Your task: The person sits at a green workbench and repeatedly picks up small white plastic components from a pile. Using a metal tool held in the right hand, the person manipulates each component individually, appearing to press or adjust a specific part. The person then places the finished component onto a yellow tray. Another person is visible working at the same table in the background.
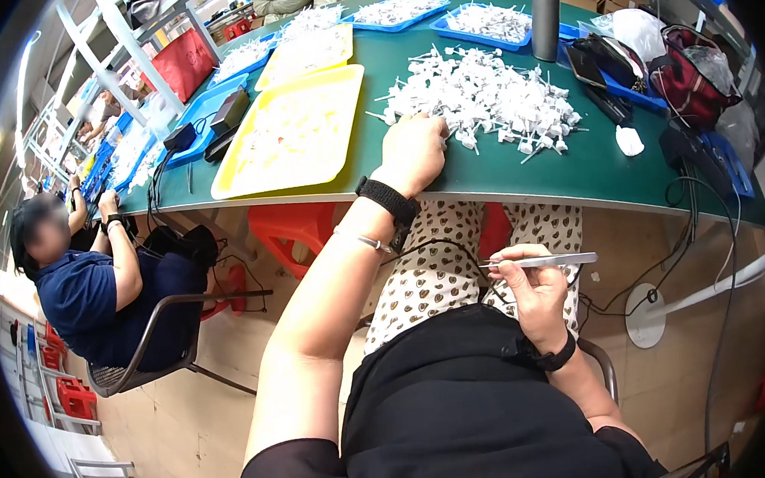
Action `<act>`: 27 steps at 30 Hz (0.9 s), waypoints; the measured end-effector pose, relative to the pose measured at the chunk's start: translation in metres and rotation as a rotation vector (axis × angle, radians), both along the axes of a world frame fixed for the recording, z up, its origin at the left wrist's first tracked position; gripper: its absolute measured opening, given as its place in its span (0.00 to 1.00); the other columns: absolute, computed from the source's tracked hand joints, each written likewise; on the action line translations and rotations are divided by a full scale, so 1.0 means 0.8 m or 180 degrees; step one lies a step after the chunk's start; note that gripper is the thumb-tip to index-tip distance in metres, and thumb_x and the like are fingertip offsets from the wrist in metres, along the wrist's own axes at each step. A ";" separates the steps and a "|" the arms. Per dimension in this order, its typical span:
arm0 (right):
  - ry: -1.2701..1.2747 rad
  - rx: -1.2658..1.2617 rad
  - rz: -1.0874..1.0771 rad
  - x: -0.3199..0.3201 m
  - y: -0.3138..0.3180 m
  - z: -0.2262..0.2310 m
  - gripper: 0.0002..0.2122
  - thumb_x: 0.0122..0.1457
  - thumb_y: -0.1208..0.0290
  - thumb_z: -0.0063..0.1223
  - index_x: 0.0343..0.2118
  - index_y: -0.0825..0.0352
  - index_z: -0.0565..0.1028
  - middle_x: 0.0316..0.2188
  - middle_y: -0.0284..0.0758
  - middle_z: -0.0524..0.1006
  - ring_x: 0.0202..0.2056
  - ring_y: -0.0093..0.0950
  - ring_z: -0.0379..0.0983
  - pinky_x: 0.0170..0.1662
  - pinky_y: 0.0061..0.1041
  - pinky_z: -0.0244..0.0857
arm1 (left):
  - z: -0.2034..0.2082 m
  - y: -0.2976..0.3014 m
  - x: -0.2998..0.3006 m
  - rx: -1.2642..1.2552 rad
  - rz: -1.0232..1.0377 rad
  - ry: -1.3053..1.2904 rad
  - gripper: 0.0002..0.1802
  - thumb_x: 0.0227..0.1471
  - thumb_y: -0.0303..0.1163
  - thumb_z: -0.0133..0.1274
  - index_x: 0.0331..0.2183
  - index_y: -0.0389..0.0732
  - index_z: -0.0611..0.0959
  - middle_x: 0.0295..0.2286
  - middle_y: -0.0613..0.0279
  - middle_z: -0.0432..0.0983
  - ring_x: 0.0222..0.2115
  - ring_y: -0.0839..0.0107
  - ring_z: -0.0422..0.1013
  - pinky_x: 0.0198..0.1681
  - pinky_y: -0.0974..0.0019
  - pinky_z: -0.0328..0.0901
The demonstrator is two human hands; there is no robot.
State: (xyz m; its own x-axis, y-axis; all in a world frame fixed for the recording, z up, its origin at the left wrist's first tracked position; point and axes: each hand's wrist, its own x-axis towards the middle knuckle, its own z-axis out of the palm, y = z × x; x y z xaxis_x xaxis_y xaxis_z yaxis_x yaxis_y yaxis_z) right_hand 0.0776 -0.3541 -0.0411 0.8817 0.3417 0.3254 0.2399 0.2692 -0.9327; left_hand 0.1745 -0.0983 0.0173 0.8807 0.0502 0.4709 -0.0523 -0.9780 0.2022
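1 downward head-worn fisheye view

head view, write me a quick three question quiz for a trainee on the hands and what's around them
1. Multiple choice: what does the right hand hold?
a) scissors
b) tweezers
c) a paintbrush

2. True or false: the left hand is at the near left edge of the pile of white parts.

3. Fill the gap: the tray nearest the left hand is ___ in colour.

Key: 1 b; 2 true; 3 yellow.
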 end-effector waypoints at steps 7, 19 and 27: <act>-0.0023 -0.0056 0.0005 0.002 -0.002 0.000 0.06 0.63 0.76 0.59 0.41 0.70 0.77 0.33 0.31 0.80 0.33 0.16 0.75 0.37 0.17 0.69 | 0.018 0.008 -0.017 -0.2561 -0.0570 0.0610 0.12 0.53 0.36 0.64 0.36 0.38 0.86 0.28 0.68 0.80 0.31 0.79 0.72 0.37 0.73 0.67; 0.0185 0.0198 0.0149 0.001 -0.004 0.009 0.08 0.66 0.74 0.55 0.44 0.72 0.74 0.36 0.36 0.80 0.37 0.24 0.79 0.43 0.23 0.77 | 0.016 -0.020 -0.119 -0.5692 -0.1294 -0.0130 0.14 0.65 0.39 0.51 0.40 0.36 0.77 0.42 0.48 0.79 0.37 0.67 0.79 0.43 0.67 0.75; 0.0268 0.0430 0.0228 0.006 -0.005 0.009 0.08 0.66 0.72 0.54 0.43 0.71 0.74 0.35 0.37 0.80 0.37 0.24 0.79 0.42 0.24 0.77 | -0.068 -0.085 -0.186 -0.5596 -0.0938 0.0511 0.10 0.56 0.25 0.62 0.41 0.36 0.81 0.40 0.59 0.80 0.37 0.75 0.77 0.44 0.70 0.73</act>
